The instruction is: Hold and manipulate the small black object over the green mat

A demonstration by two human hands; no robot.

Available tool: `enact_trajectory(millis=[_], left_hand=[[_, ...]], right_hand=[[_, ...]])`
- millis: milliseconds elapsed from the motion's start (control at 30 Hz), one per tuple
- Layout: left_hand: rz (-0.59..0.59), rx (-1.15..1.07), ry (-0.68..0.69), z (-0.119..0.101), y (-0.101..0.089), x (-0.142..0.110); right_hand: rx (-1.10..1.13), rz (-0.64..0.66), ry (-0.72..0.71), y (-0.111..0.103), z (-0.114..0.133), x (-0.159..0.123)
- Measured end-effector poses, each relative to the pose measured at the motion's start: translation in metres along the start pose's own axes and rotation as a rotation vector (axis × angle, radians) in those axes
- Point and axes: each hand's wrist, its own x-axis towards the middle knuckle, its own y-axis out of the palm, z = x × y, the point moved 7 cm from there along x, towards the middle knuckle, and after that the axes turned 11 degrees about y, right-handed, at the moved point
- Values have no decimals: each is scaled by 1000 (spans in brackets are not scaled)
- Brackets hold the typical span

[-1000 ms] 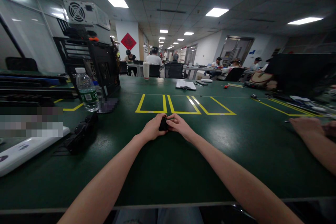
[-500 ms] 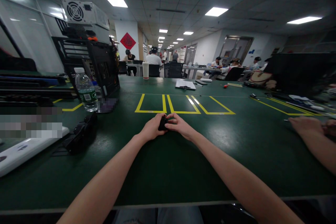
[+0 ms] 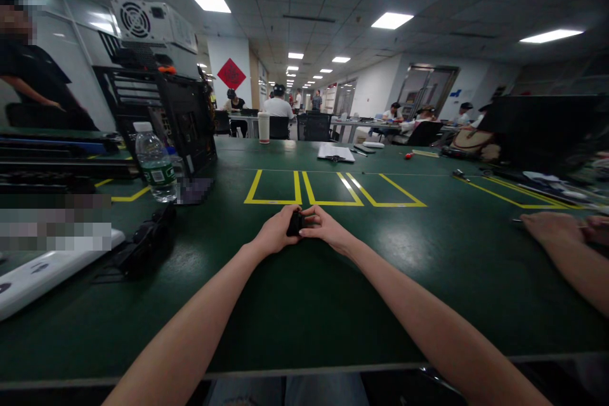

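Observation:
Between my hands is a small black object (image 3: 295, 224), too dark to name its kind, just above or on the green table (image 3: 304, 317). My left hand (image 3: 277, 230) is closed on its left side, thumb and fingers gripping it. From the right, my right hand (image 3: 327, 228) has its bent fingertips at the object's right side, thumb below and fingers above. Part of the object is hidden by the fingers. Just beyond my hands lie yellow tape outlines (image 3: 333, 203) on the table.
To the left stand a water bottle (image 3: 156, 165), a black computer case (image 3: 185, 117) and a white power strip (image 3: 52, 266). A clipboard (image 3: 335, 152) and white cup (image 3: 264, 127) are farther back. Another person's hand (image 3: 554, 228) holds a thin tool at right.
My right fingers have shifted slightly around the black object; my left hand stays put. A person in dark clothing has come into view at the far left.

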Motion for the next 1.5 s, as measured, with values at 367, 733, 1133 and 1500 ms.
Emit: enact_trajectory(millis=[367,733,1133,1500], left_hand=[[-16,-5,25,1,1,0],[-20,0,34,3,2,1],[-12,0,31,2,2,0],[2,-3,63,3,4,2]], right_hand=[[42,-8,63,-3,-11,10],[82,-4,13,1,-4,3],[136,-105,104,-12,-16,10],[97,-113,147,-2,-16,15]])
